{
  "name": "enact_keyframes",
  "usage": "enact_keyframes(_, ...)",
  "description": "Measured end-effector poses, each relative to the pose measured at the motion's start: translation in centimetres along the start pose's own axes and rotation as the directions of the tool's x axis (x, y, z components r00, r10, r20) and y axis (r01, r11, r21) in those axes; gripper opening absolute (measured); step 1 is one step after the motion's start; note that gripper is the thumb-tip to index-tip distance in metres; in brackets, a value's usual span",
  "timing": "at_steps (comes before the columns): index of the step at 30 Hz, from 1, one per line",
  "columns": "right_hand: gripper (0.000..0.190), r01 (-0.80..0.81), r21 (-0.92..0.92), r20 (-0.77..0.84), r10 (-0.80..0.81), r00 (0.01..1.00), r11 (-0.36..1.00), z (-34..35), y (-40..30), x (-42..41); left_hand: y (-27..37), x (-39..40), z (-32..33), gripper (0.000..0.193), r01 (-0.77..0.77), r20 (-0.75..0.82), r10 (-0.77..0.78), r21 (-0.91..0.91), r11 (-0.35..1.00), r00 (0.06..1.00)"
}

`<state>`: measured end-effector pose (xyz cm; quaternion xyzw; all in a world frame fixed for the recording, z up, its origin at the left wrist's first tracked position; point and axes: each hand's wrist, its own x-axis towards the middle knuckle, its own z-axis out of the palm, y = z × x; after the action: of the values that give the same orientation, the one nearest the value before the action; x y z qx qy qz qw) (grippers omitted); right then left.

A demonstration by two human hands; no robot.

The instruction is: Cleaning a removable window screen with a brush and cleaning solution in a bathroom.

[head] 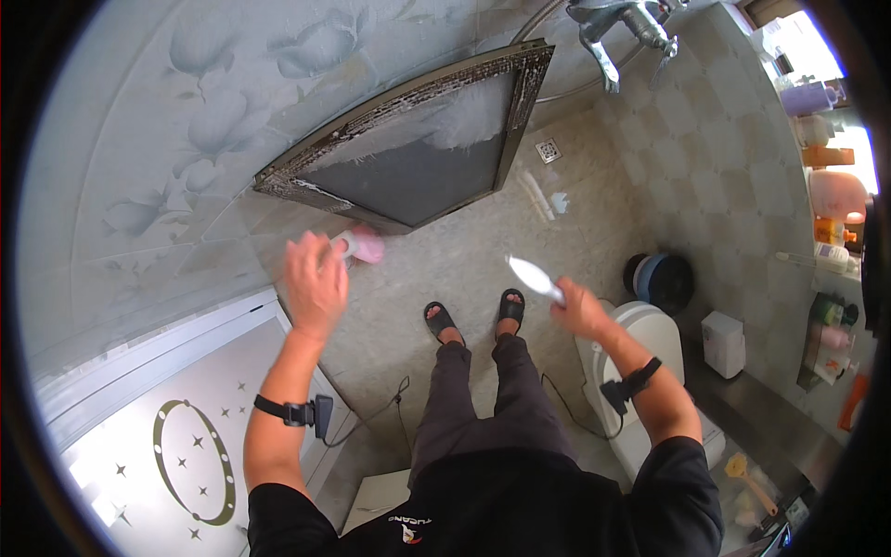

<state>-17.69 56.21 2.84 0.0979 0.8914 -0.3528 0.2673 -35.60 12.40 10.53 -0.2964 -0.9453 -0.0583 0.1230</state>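
Observation:
My right hand [583, 311] grips the handle of a white brush [532, 276], held out over the floor with its head pointing up and left. At the left, my left hand [313, 282] is raised with its fingers slightly apart, blurred, and nothing shows in it. Just beyond its fingers appears a pink bottle [369, 244] with a white top, partly hidden by the hand. A dark-framed mesh screen panel [424, 170] leans against the tiled wall. White foam streaks its frame and the upper part of the mesh.
A chrome faucet [626, 35] juts from the wall above a floor drain [548, 150]. To the right stand a white toilet [647, 334], stacked basins [661, 282] and a white bin [722, 344]. Bottles line the window ledge [786, 146]. A frosted door [174, 418] is at left.

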Motion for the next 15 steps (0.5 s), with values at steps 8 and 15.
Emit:
enact_keyframes(8,0.031,0.013,0.052,0.590,-0.041,0.806,0.999,10.2,8.9,-11.7,11.2,-23.6,4.8,0.018,0.196,0.885,0.328,-0.404,0.894,0.330)
enact_keyframes(15,0.035,0.020,-0.056,0.673,0.023,0.739,0.998,11.9,10.4,-14.9,18.2,-28.2,4.1,0.018,0.303,0.847,0.509,-0.531,0.791,0.153)
